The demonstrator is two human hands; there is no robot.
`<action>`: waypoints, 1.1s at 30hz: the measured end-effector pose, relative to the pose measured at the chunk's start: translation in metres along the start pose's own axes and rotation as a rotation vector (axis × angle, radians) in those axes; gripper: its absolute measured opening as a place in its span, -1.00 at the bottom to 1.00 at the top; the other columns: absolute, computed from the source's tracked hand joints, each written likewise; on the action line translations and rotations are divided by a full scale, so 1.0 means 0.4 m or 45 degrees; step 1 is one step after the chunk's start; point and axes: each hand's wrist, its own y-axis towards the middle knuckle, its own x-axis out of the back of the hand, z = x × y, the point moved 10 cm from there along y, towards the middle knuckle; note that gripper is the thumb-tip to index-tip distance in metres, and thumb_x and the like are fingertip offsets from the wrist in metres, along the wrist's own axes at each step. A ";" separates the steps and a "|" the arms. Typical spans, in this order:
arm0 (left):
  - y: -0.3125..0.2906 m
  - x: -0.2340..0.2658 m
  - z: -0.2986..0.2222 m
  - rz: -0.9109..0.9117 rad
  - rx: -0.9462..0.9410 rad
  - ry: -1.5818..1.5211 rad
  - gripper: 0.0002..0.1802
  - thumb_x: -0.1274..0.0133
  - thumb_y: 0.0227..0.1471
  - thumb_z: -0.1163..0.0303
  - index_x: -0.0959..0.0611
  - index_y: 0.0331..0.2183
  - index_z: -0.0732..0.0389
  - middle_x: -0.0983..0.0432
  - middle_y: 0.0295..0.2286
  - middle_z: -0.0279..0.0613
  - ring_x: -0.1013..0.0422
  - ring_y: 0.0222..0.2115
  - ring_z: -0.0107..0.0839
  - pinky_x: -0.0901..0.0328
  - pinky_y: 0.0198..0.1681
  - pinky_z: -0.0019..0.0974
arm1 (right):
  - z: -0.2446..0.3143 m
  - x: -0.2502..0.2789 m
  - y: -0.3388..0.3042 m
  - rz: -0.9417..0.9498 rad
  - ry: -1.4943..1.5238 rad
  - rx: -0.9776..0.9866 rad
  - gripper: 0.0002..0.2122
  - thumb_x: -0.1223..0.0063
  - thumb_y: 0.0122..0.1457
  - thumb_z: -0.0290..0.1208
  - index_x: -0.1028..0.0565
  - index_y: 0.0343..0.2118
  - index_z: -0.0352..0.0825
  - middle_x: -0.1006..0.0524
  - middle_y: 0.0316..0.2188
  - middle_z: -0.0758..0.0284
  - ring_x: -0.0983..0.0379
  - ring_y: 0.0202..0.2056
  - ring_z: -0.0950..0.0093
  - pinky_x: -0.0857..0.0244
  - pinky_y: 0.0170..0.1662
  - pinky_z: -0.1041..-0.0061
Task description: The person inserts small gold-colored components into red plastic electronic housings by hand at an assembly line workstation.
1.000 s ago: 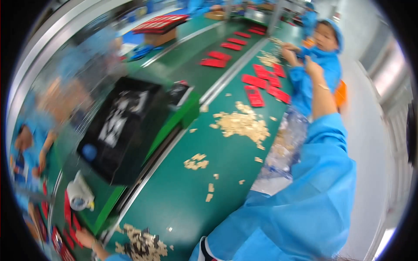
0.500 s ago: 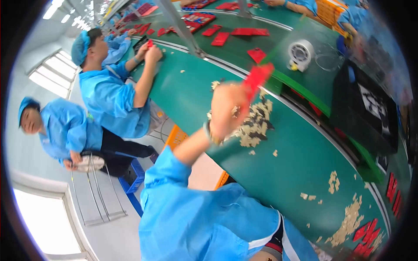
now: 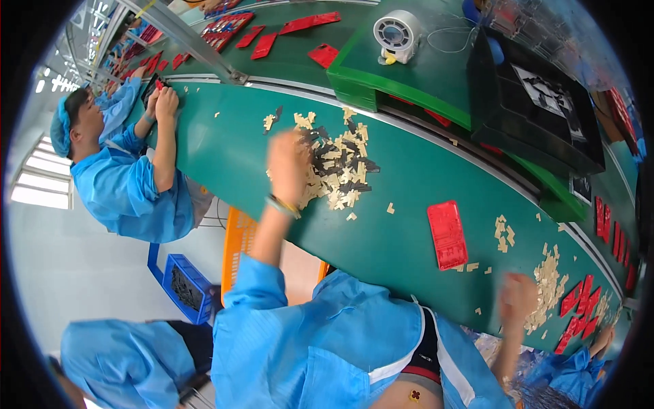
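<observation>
Long green flat-topped workbench (image 3: 409, 177): a heap of small cream and black pieces (image 3: 340, 163) meets your left hand (image 3: 289, 163); your right hand (image 3: 518, 298) hangs near scattered cream pieces (image 3: 547, 276) (both blurred, so whether fingers grip anything cannot be told). Between lies a rectangular red plastic-looking case (image 3: 447, 235), apparently the one your left raised half a second ago, freeing it for the heap.

The left hand (image 3: 289, 167), toward ten o'clock, overlaps heaped cream and black pieces (image 3: 343, 162). A red phone case (image 3: 447, 235) lies toward three, the right hand (image 3: 518, 298) toward four.
</observation>
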 end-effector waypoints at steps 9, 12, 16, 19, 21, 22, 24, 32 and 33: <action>0.206 -0.121 0.432 0.314 0.169 0.066 -0.73 -0.22 -0.12 0.37 -0.62 -0.29 0.20 -0.46 -0.32 -0.16 -0.38 -0.33 -0.29 -0.31 -0.26 -0.28 | 0.601 -0.196 0.088 0.214 -0.183 1.035 -0.47 -0.24 -0.17 -0.19 -0.46 -0.03 -0.12 -0.35 0.04 0.27 -0.23 0.07 0.27 -0.12 0.06 0.21; 0.213 -0.096 0.449 0.383 0.136 -0.111 -0.83 -0.20 -0.13 0.45 -0.60 -0.39 0.24 -0.49 -0.44 -0.15 -0.41 -0.44 -0.29 -0.32 -0.33 -0.31 | 0.648 -0.216 0.066 0.235 -0.165 1.021 -0.48 -0.23 -0.15 -0.15 -0.45 -0.03 -0.09 -0.35 0.03 0.29 -0.24 0.05 0.30 -0.13 0.04 0.23; 0.173 -0.008 0.346 0.190 0.155 -0.341 -0.83 -0.11 -0.13 0.66 -0.53 -0.39 0.27 -0.46 -0.52 -0.22 -0.40 -0.47 -0.41 -0.32 -0.36 -0.38 | 0.666 -0.211 0.061 0.221 -0.096 1.002 -0.51 -0.23 -0.13 -0.11 -0.48 -0.07 -0.12 -0.37 0.00 0.29 -0.28 0.01 0.31 -0.15 0.02 0.23; 0.103 0.022 0.049 0.321 0.068 -0.699 -0.80 -0.11 -0.16 0.70 -0.56 -0.40 0.26 -0.49 -0.48 -0.28 -0.41 -0.39 -0.43 -0.31 -0.27 -0.40 | 0.658 -0.173 0.109 0.123 0.301 0.849 -0.64 -0.11 0.05 -0.18 -0.48 -0.08 -0.17 -0.39 -0.04 0.27 -0.32 -0.05 0.35 -0.20 -0.04 0.34; 0.029 0.008 -0.247 0.488 -0.338 -0.818 -0.81 -0.12 -0.22 0.72 -0.57 -0.47 0.25 -0.50 -0.48 -0.24 -0.43 -0.39 -0.33 -0.31 -0.25 -0.32 | 0.643 -0.198 0.183 0.385 0.982 0.515 -0.70 0.00 0.19 -0.26 -0.46 -0.04 -0.21 -0.43 -0.09 0.29 -0.37 -0.13 0.47 -0.25 -0.11 0.48; -0.012 0.020 -0.399 0.525 -0.609 -0.888 -0.81 -0.13 -0.25 0.72 -0.57 -0.50 0.25 -0.50 -0.48 -0.22 -0.43 -0.40 -0.27 -0.32 -0.24 -0.27 | 0.647 -0.221 0.211 0.639 1.425 0.285 -0.72 0.06 0.24 -0.31 -0.45 -0.01 -0.23 -0.44 -0.10 0.31 -0.38 -0.17 0.53 -0.27 -0.14 0.54; -0.067 0.003 -0.507 0.569 -0.724 -0.968 -0.80 -0.13 -0.28 0.74 -0.57 -0.51 0.25 -0.51 -0.47 -0.17 -0.42 -0.38 -0.17 -0.30 -0.22 -0.20 | 0.655 -0.248 0.228 0.823 1.799 -0.135 -0.69 0.05 0.26 -0.29 -0.43 -0.01 -0.34 -0.51 -0.35 0.42 -0.39 -0.43 0.68 -0.28 -0.38 0.68; -0.141 0.045 -0.607 0.551 -0.996 -1.041 -0.84 -0.07 -0.16 0.67 -0.55 -0.43 0.26 -0.48 -0.41 -0.12 -0.36 -0.38 -0.23 -0.28 -0.26 -0.22 | 0.671 -0.174 0.231 0.592 1.859 0.257 -0.86 -0.04 0.03 -0.55 -0.54 -0.34 -0.43 -0.52 -0.54 0.36 -0.41 -0.52 0.66 -0.27 -0.50 0.67; -0.154 0.043 -0.632 0.615 -1.098 -1.004 -0.86 -0.16 -0.07 0.57 -0.56 -0.37 0.25 -0.49 -0.39 -0.10 -0.41 -0.37 -0.21 -0.30 -0.24 -0.23 | 0.645 -0.170 0.231 0.550 1.828 0.227 -0.86 -0.04 0.02 -0.57 -0.54 -0.33 -0.43 -0.53 -0.51 0.37 -0.41 -0.50 0.67 -0.28 -0.48 0.66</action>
